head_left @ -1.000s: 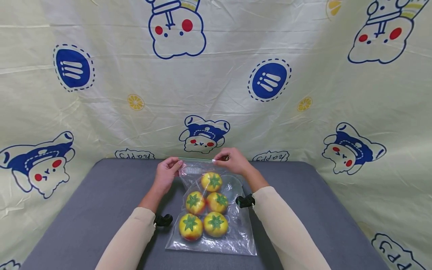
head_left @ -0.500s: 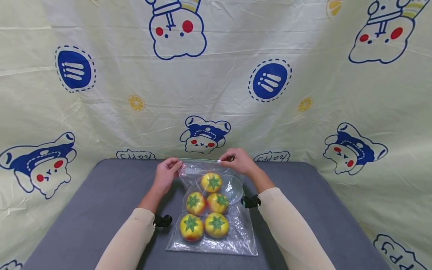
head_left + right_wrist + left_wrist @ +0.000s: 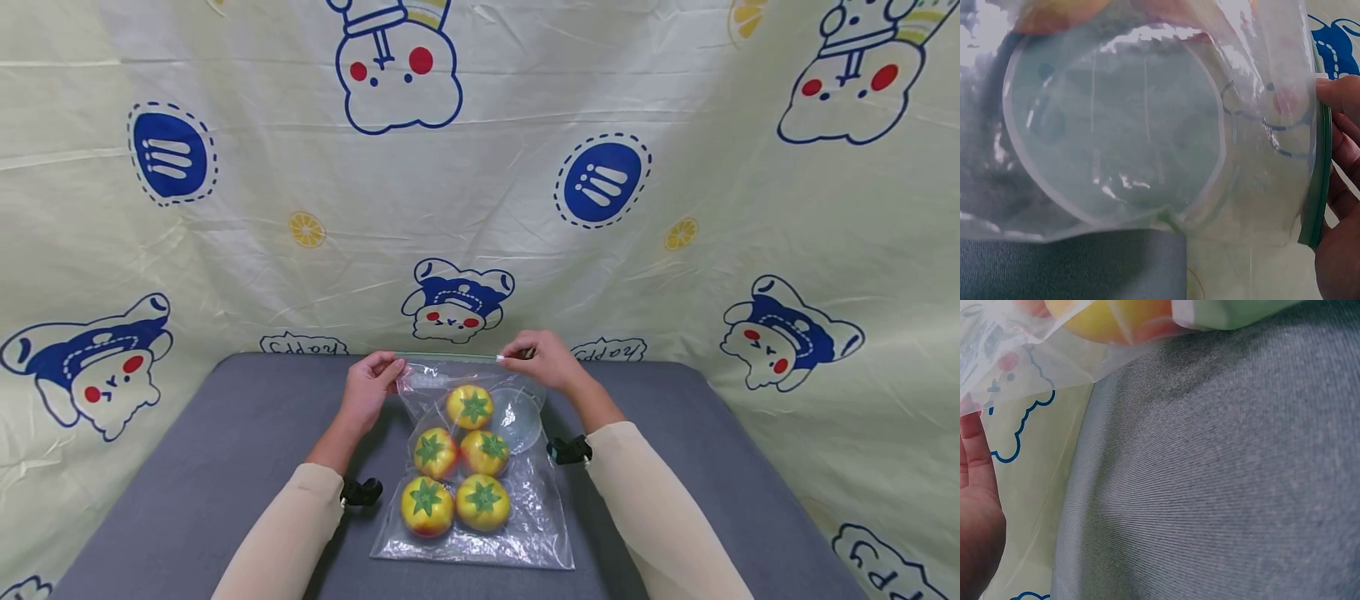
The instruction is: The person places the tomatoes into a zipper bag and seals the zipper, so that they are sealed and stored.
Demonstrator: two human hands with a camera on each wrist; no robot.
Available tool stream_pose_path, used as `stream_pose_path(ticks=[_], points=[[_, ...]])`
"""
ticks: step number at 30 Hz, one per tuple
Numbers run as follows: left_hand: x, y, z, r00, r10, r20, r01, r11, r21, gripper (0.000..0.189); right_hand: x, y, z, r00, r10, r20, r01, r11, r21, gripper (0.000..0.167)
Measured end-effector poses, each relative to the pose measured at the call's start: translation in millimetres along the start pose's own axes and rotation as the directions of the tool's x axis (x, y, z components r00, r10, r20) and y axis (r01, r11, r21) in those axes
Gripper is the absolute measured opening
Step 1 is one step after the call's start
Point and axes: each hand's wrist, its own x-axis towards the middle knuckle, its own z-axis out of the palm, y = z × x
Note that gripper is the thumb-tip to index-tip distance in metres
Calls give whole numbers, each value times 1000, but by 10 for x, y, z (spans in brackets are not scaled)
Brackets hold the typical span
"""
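Observation:
A clear zip bag (image 3: 540,525) lies across the grey table, its mouth at the far end. Inside are several yellow-red tomato-like fruits (image 3: 483,502) with green star-shaped tops. Beside them the bag shows a pale round disc (image 3: 1116,125), large in the right wrist view. My left hand (image 3: 367,387) pinches the bag's far left corner between thumb and fingers. At the right end of the mouth, my right hand (image 3: 549,360) pinches the small white slider (image 3: 501,358) on the green zip strip (image 3: 1314,215). In the left wrist view only part of the left hand (image 3: 979,512) shows.
The grey cloth-covered table (image 3: 247,433) stretches out on both sides of the bag. A pale curtain (image 3: 480,183) printed with cartoon figures hangs behind the table and at its sides. A black band with a camera (image 3: 570,450) sits on the right wrist.
My right hand has slid to the right along the bag's mouth with the white slider. The left hand stays at the left corner.

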Motion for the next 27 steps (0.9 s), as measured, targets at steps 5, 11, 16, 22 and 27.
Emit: stream_pose_path(ticks=[5,11,16,22,27], points=[[10,-28,-23,1000,-12,-1,12,1000,15,6,-35,41,-30,1000,11,-2,-11,1000,5,9],[12,-34,-54,1000,-18,-7,18,998,57,7,-67,84,-77,999,50,-9,-50,999,15,9],[25,-49,-69,1000,-17,-20,18,998,58,5,-92,132,-110,998,61,-14,-60,998,23,9],[18,-39,-59,1000,-20,-17,20,999,48,3,-130,204,-129,997,65,-29,-64,997,33,10],[27,-28,-56,1000,-26,-18,27,997,74,6,-177,254,-162,995,91,-33,-89,995,53,12]])
